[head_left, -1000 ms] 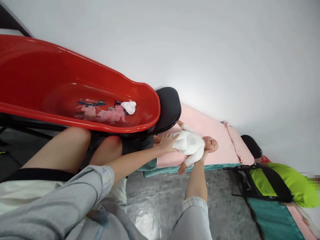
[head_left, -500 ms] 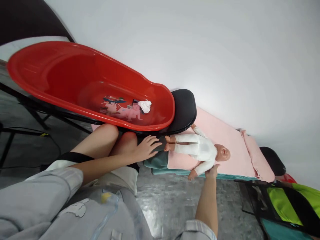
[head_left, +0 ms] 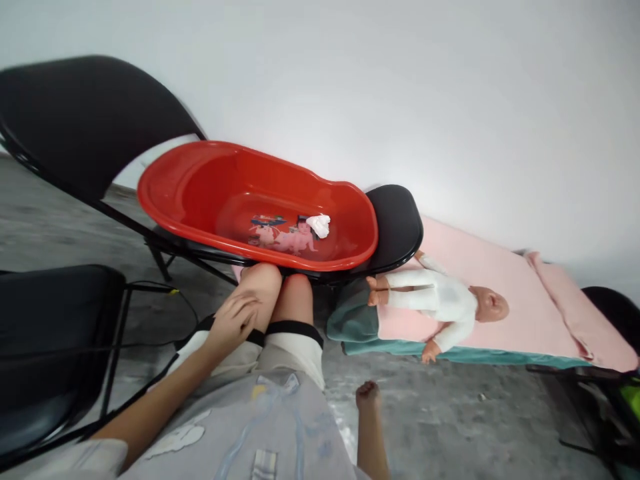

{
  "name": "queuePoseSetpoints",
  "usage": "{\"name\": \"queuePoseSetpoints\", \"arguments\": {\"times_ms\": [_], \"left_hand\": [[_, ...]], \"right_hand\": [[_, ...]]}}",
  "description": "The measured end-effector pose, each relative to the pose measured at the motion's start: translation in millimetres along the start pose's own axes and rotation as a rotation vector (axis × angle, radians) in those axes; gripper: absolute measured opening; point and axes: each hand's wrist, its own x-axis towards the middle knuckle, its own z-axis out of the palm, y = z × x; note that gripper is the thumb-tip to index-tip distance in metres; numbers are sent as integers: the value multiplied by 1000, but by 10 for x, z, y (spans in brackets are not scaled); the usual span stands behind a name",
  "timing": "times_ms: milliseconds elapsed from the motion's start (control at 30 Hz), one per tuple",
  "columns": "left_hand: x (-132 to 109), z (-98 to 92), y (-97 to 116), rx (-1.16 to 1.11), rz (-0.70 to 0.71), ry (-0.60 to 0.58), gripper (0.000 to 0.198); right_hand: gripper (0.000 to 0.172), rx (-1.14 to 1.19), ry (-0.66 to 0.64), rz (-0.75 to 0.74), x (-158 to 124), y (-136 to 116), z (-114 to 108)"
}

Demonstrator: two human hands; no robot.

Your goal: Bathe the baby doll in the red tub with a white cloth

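A baby doll [head_left: 440, 303] in white clothes lies on its back on a pink mat [head_left: 505, 293] at the right. My left hand [head_left: 233, 320] rests on my left thigh, fingers loosely curled, holding nothing. My right hand [head_left: 367, 395] is low in the middle, closed into a loose fist over the floor, well short of the doll. A red baby tub [head_left: 200, 200] sits across black chairs beyond my knees, with a crumpled white cloth [head_left: 319, 225] lying inside it.
A black chair back [head_left: 85, 113] stands behind the tub and another black seat [head_left: 50, 333] is at my left. A black round seat [head_left: 397, 223] sits under the tub's right end. The floor is grey concrete; a green-black bag [head_left: 627, 400] lies far right.
Both hands left the doll and drew back toward me; the left one now lies on my thigh, the right hangs over the floor. The view swung left.
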Motion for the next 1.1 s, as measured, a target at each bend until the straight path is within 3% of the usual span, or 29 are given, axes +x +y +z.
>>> {"name": "queuePoseSetpoints", "arguments": {"times_ms": [100, 167, 267, 367, 433, 533, 700, 900, 1100], "left_hand": [[-72, 28, -77, 19, -24, 77, 33], [-61, 63, -110, 45, -11, 142, 31], [-31, 90, -139, 43, 39, 202, 29], [-51, 76, -163, 44, 61, 223, 28], [-82, 51, -179, 53, 59, 241, 28], [-97, 9, -192, 55, 52, 250, 30], [-32, 8, -198, -6, 24, 233, 33], [-7, 85, -255, -94, 48, 255, 33], [98, -51, -174, -161, 99, 300, 32]], "right_hand": [[53, 68, -48, 89, -240, -148, 751], [51, 108, -82, 58, -347, -390, 1221], [47, 47, -263, -208, -519, -813, 1806], [39, -269, -551, -550, -703, -1112, 2170], [28, -464, -649, -673, -782, -1208, 2265], [26, -589, -661, -705, -800, -1265, 2251], [23, -606, -680, -736, -738, -1321, 2237], [20, -618, -622, -771, -682, -1183, 2420], [19, -593, -597, -742, -644, -1019, 2550]]}}
